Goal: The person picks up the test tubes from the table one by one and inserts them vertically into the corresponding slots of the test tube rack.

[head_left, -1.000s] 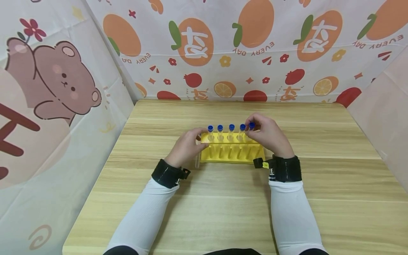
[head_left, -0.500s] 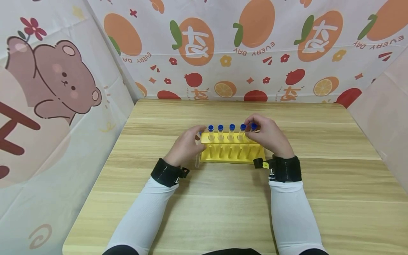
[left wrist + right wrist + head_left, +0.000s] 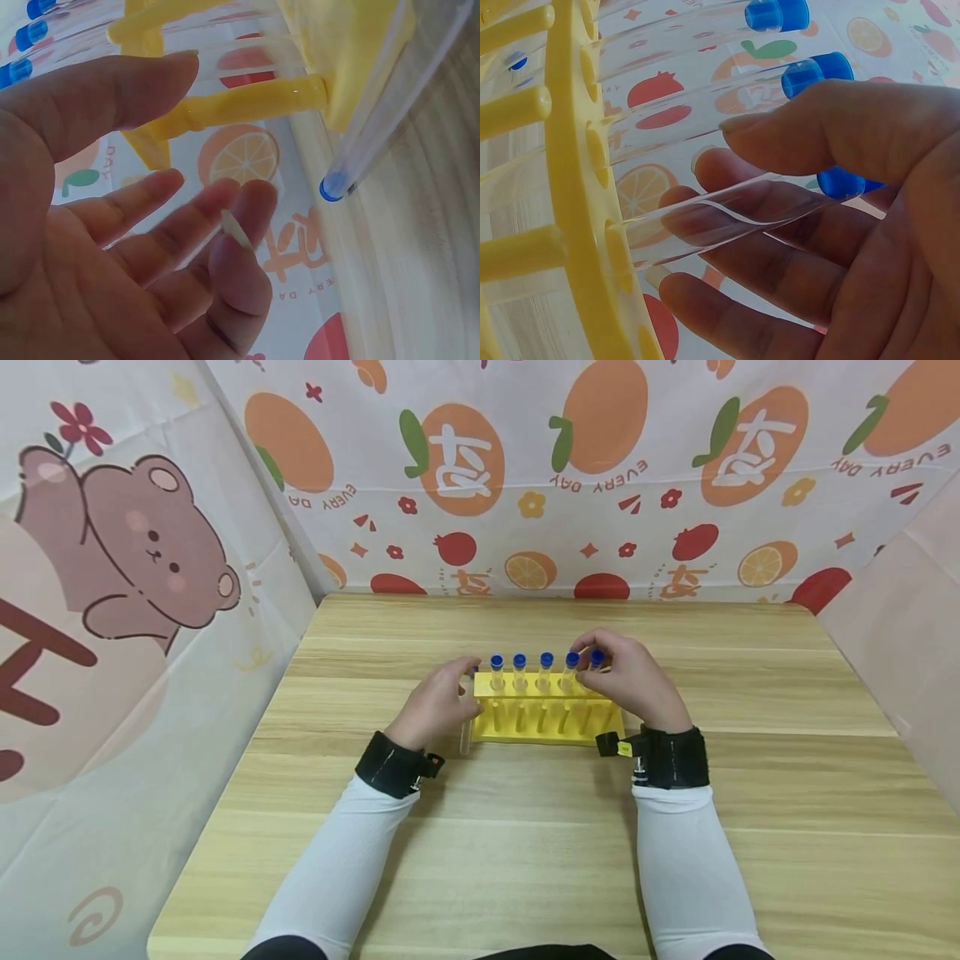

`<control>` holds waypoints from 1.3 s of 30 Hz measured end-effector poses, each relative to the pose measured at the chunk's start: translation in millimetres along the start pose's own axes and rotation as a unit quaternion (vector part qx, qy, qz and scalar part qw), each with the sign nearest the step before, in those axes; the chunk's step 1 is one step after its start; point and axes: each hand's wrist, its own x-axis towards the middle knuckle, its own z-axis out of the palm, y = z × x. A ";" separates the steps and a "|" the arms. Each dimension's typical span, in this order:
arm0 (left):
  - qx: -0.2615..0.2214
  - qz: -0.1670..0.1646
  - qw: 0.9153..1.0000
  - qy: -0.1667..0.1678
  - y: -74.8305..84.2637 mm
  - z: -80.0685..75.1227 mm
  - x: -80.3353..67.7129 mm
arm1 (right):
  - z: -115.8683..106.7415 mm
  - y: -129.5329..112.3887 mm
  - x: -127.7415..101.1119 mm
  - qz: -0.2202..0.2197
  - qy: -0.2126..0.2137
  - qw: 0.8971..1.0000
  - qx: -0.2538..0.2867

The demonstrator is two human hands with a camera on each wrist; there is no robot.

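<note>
A yellow test tube rack stands on the table, holding a row of several clear test tubes with blue caps. At its left end is my left hand, fingers spread and loosely bent with nothing between them. Beside that end another capped test tube lies on the tabletop, partly behind the hand. My right hand is around the rightmost test tube, which stands in its hole. Thumb and fingers lie loosely on either side of it, and the thumb partly hides its blue cap.
The wooden table extends around the rack. A printed cloth with fruit hangs behind its far edge, and another cloth with a bear covers the left side. Both wrists wear black straps.
My left fingers and thumb have drawn slightly left, away from the rack's end. The rightmost tube's cap has shifted a little to the right, while the right hand has barely moved.
</note>
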 end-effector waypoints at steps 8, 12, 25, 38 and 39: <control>0.006 -0.021 1.000 -0.015 -2.6 1.5 0.2 | -0.1 -0.1 -0.6 0.000 -0.003 1.000 0.001; 0.014 -0.022 0.999 -0.018 -3.2 2.9 0.6 | -0.1 0.1 -1.0 0.001 0.000 1.000 0.000; 0.027 -0.033 0.998 -0.045 -7.0 6.9 0.3 | -1.3 -1.4 -1.7 0.002 0.004 1.000 -0.007; 0.012 -0.033 0.997 -0.067 -11.1 11.5 3.5 | -1.6 -0.6 -1.3 0.001 0.004 1.000 -0.007; 0.013 -0.033 0.997 -0.068 -11.7 12.0 3.7 | -1.5 -0.3 -1.1 0.001 0.004 1.000 -0.006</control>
